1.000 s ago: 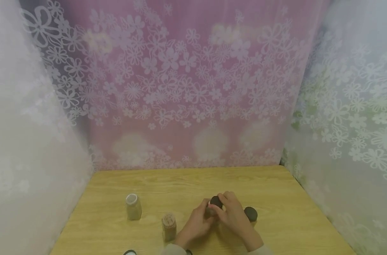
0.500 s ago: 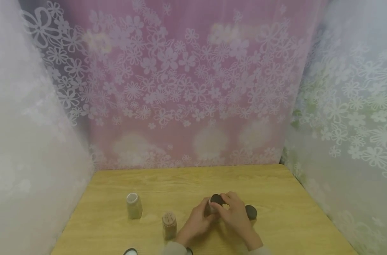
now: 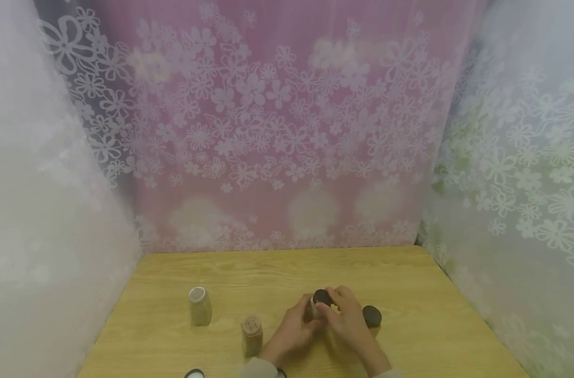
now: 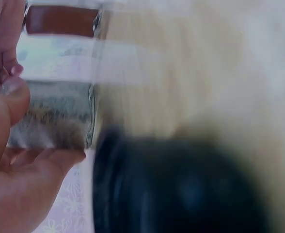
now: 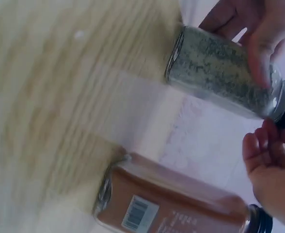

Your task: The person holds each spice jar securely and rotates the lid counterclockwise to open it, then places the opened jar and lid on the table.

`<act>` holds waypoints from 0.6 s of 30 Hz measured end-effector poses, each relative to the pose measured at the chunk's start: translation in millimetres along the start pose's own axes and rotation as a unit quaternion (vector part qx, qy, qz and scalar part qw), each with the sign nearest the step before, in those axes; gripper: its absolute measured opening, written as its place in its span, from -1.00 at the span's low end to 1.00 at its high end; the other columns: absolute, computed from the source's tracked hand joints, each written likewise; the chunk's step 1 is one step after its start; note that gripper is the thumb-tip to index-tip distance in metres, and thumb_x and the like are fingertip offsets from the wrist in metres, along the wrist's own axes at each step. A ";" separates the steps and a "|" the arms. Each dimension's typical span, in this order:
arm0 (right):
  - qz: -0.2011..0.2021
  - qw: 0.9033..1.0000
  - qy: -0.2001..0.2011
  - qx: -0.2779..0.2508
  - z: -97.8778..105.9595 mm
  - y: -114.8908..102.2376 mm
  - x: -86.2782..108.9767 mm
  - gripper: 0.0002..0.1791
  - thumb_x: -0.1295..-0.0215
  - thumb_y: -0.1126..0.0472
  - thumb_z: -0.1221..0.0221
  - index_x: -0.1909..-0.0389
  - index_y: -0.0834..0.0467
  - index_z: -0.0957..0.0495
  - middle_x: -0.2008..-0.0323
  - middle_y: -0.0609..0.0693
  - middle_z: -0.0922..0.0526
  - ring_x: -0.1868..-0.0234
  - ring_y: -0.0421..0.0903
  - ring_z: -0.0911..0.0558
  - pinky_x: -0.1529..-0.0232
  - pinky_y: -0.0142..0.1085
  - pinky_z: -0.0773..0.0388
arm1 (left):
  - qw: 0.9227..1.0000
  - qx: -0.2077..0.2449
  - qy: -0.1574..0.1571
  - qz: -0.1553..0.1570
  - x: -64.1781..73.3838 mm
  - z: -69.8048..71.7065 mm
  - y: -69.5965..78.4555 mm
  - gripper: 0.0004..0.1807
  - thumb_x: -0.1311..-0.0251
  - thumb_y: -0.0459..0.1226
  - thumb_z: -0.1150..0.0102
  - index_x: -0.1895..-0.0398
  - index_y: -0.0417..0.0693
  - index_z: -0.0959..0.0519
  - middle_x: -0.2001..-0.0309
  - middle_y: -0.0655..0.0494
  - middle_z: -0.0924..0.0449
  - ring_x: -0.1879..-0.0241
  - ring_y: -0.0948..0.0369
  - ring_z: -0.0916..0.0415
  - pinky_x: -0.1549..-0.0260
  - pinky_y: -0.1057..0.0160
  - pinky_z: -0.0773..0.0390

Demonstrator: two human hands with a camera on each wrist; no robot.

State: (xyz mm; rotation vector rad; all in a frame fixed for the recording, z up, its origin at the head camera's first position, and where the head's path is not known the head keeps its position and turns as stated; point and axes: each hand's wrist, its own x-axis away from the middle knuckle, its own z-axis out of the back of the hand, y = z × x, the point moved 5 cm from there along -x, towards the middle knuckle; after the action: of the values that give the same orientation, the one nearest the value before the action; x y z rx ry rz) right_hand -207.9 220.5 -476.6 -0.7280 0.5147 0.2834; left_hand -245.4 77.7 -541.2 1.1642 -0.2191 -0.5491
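Observation:
My left hand [image 3: 294, 326] grips a glass spice jar [image 5: 215, 70] of grey-green flakes, which stands upright on the table. On its black cap [image 3: 321, 297], my right hand [image 3: 352, 319] pinches the rim with thumb and fingers. The left wrist view shows my left thumb and fingers around the jar's glass sides. Just right of my right hand stands a second jar [image 5: 176, 201], filled with red-brown powder and topped by a black cap [image 3: 372, 316]. In the head view, my hands hide most of the held jar.
Left of my hands stand a capless jar with a holed tan top [image 3: 252, 326] and a pale jar with a white-rimmed top [image 3: 200, 307]. A black-rimmed white cap [image 3: 194, 374] lies at the front edge of view. Another dark rim [image 3: 281, 373] shows beside my left sleeve.
My right fingers have shifted slightly around the black cap. The left hand keeps its hold on the jar in nearly the same place.

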 end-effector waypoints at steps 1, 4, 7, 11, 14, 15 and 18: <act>-0.004 1.000 0.019 0.007 0.0 -0.8 1.5 -0.52 -0.24 0.18 -0.48 -0.08 0.40 -0.69 0.28 -0.11 -0.60 0.27 -0.14 -0.55 0.27 -0.40 -0.60 | 1.000 -0.001 0.008 -0.003 0.0 -0.7 1.0 -0.36 -0.46 0.02 -0.26 -0.51 0.15 -0.34 -0.46 -0.08 -0.50 -0.47 -0.16 -0.43 -0.42 -0.37 -0.38; -0.004 0.996 0.082 0.032 -1.7 -4.4 6.8 -0.52 -0.02 0.15 -0.61 0.07 0.31 -0.75 0.36 -0.06 -0.65 0.34 -0.12 -0.61 0.35 -0.36 -0.67 | 0.999 -0.008 0.030 -0.015 0.7 -2.0 3.5 -0.38 -0.45 -0.05 -0.29 -0.49 0.06 -0.36 -0.41 -0.12 -0.55 -0.43 -0.18 -0.47 -0.41 -0.35 -0.41; 0.011 0.989 0.135 0.056 -4.7 -8.5 9.4 -0.49 0.14 0.15 -0.68 0.18 0.33 -0.76 0.42 0.01 -0.66 0.42 -0.12 -0.63 0.46 -0.37 -0.66 | 0.998 -0.019 0.043 -0.028 2.4 -1.8 6.0 -0.41 -0.44 -0.13 -0.31 -0.45 0.01 -0.39 -0.36 -0.12 -0.60 -0.40 -0.17 -0.51 -0.39 -0.32 -0.45; 0.050 0.984 0.148 0.082 -6.7 -13.0 8.0 -0.58 0.06 0.20 -0.64 0.25 0.37 -0.74 0.43 0.03 -0.63 0.45 -0.13 -0.59 0.48 -0.42 -0.58 | 0.998 -0.029 0.042 -0.036 2.5 -2.1 7.4 -0.44 -0.45 -0.14 -0.29 -0.43 0.00 -0.39 -0.33 -0.14 -0.62 -0.37 -0.17 -0.54 -0.36 -0.30 -0.49; 0.067 0.987 0.131 0.071 -5.8 -13.8 6.3 -0.65 -0.03 0.24 -0.58 0.24 0.38 -0.73 0.42 0.02 -0.58 0.42 -0.12 -0.54 0.44 -0.44 -0.52 | 0.998 -0.035 0.029 -0.040 0.8 -2.2 6.4 -0.44 -0.47 -0.14 -0.27 -0.45 0.03 -0.36 -0.35 -0.16 -0.60 -0.37 -0.17 -0.54 -0.36 -0.31 -0.50; 0.064 0.989 0.120 0.058 -5.5 -13.2 6.0 -0.66 -0.07 0.26 -0.56 0.21 0.39 -0.73 0.41 0.01 -0.56 0.41 -0.11 -0.52 0.43 -0.45 -0.50 | 0.998 -0.037 0.023 -0.040 0.3 -2.0 6.1 -0.44 -0.48 -0.13 -0.26 -0.45 0.04 -0.35 -0.36 -0.17 -0.59 -0.38 -0.17 -0.53 -0.35 -0.32 -0.49; 0.035 0.996 0.082 0.027 -4.9 -11.0 5.0 -0.60 -0.18 0.26 -0.50 0.06 0.45 -0.71 0.36 -0.02 -0.54 0.36 -0.08 -0.51 0.39 -0.43 -0.51 | 0.998 -0.041 0.014 -0.041 -1.3 -0.7 3.8 -0.43 -0.48 -0.09 -0.25 -0.46 0.08 -0.34 -0.36 -0.16 -0.58 -0.37 -0.17 -0.53 -0.34 -0.32 -0.51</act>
State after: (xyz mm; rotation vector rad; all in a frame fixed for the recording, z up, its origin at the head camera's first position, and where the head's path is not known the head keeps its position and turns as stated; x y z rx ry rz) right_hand -200.8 209.5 -476.2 -0.6843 0.7017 0.2762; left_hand -245.0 80.0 -537.9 1.1029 -0.1243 -0.6091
